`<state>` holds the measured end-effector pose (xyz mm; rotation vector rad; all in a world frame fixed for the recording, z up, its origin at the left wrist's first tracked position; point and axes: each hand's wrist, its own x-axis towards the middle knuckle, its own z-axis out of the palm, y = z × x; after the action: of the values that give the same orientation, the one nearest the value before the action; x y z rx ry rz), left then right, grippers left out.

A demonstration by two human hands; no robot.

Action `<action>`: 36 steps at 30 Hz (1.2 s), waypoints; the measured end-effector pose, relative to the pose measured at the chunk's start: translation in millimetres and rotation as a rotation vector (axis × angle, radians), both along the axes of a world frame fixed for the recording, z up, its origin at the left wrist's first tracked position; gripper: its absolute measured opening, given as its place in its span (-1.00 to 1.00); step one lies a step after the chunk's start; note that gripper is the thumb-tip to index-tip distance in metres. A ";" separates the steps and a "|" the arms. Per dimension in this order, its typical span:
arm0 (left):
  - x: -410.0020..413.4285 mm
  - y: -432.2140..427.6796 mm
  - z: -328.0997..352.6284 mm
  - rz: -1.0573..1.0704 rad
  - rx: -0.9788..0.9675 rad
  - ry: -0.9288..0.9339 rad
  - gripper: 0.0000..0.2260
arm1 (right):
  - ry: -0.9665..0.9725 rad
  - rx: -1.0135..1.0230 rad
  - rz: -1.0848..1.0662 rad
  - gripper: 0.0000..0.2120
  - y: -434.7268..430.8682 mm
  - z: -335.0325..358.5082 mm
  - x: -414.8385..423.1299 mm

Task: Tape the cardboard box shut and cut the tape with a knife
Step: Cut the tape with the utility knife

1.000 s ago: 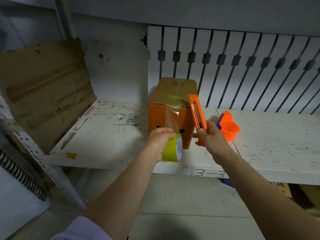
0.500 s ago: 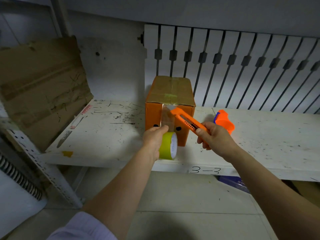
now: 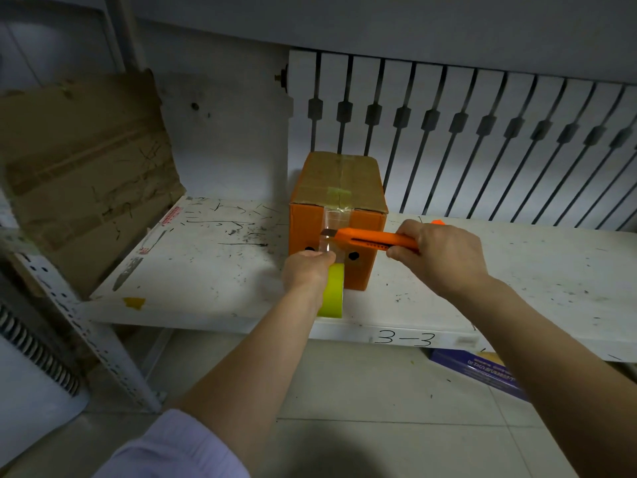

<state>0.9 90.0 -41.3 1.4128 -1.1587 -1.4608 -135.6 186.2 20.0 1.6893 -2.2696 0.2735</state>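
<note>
A closed cardboard box (image 3: 339,182) with an orange front stands on the white shelf (image 3: 206,267). Clear tape (image 3: 336,222) runs over its top edge and down the front. My left hand (image 3: 306,272) grips a yellow-green tape roll (image 3: 332,291) just below, holding the strip taut. My right hand (image 3: 439,255) holds an orange utility knife (image 3: 372,238) level. The blade tip touches the tape strip in front of the box.
A flattened cardboard sheet (image 3: 82,167) leans at the shelf's left end. A slotted white panel (image 3: 482,132) backs the shelf. An orange item (image 3: 437,222) peeks out behind my right hand. A blue box (image 3: 482,372) lies on the tiled floor below.
My right hand swung the knife from upright to level and brought its blade to the tape strip. My left hand stayed on the roll below the box front.
</note>
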 end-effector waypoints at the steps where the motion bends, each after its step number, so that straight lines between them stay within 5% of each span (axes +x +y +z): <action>1: -0.3 0.7 0.2 0.004 -0.012 -0.011 -0.75 | 0.012 -0.007 0.008 -0.69 -0.6 1.1 1.9; 36: -0.6 9.9 5.7 0.013 -0.099 -0.107 -0.64 | 0.113 0.032 -0.012 -0.70 -0.6 -2.1 7.2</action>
<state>0.2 99.9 -35.6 1.4412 -1.2680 -1.3142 -128.4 185.6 17.9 1.6626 -2.2118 0.1358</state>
